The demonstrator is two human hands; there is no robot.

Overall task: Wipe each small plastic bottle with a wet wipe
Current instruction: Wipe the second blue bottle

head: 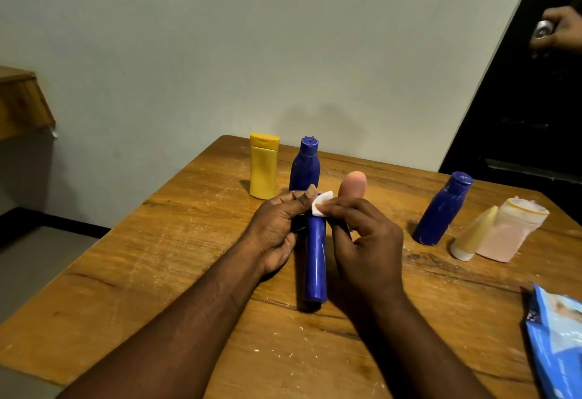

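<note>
Item 1: a blue glossy plastic wipe packet is lying at the near right corner of the scratched wooden surface, and the frame edge is cutting it off.

Item 2: a tall dark-blue plastic bottle is pointing base-first towards the camera at centre. The left hand is gripping its upper part with curled fingers. The right hand is pinching a small folded white wet wipe against its top end.

Risk, as judged: the slick bottle could be slipping from a damp grip and toppling the pink round-topped bottle standing just behind.

Item 3: a second dark-blue bottle, a cream cone-shaped bottle and a translucent pink bottle are standing at right.

Item 4: a yellow flip-cap bottle and a third dark-blue bottle are standing farthest.

Hidden: the hands are covering the held bottle's cap and the pink bottle's lower body. Whether the held base is touching the surface is unclear.
</note>
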